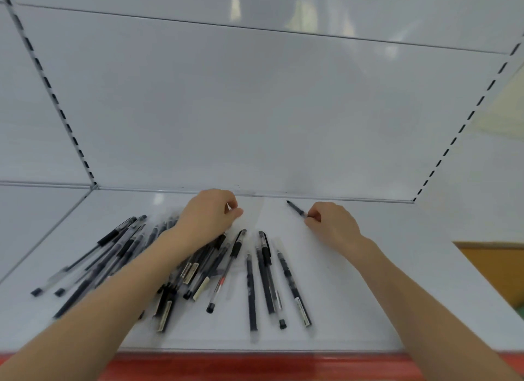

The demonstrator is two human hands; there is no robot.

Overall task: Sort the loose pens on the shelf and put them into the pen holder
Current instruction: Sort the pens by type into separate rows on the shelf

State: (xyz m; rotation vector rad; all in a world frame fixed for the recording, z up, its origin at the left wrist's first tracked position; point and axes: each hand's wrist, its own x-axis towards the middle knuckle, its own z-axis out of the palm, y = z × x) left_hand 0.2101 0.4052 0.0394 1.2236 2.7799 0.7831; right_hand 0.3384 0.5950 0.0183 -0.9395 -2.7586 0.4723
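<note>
— Head view: where are the loose pens [124, 247]?

— Flat on the white shelf [368, 281], heaped in its 7 o'clock part. Most are dark-barrelled, many crossing and lying over one another, with their long axes running roughly from 7 to 1 o'clock. A few more pens [266, 272] lie side by side just to the 3 o'clock side of the heap, nearly parallel, towards the front edge.

— And the left hand [209, 213]?

— It reaches over the heap; the forearm covers part of it. Its fingers [234, 207] are curled, thumb and forefinger brought together near the shelf's back edge. I cannot tell whether they hold anything; there is only a faint, blurred streak beside them.

— The right hand [331, 224]?

— At 3 o'clock from the left one, well apart from the heap, resting low on bare shelf. Its fingers [313, 217] pinch one black pen [296, 209] by its end; the rest of the pen sticks out towards 10 o'clock, close to the shelf surface.

— What surrounds them?

— A pale back panel [255, 111] at 12 o'clock, slotted uprights [48, 88] at either side, and a red strip [255, 366] along the front at 6 o'clock.
</note>
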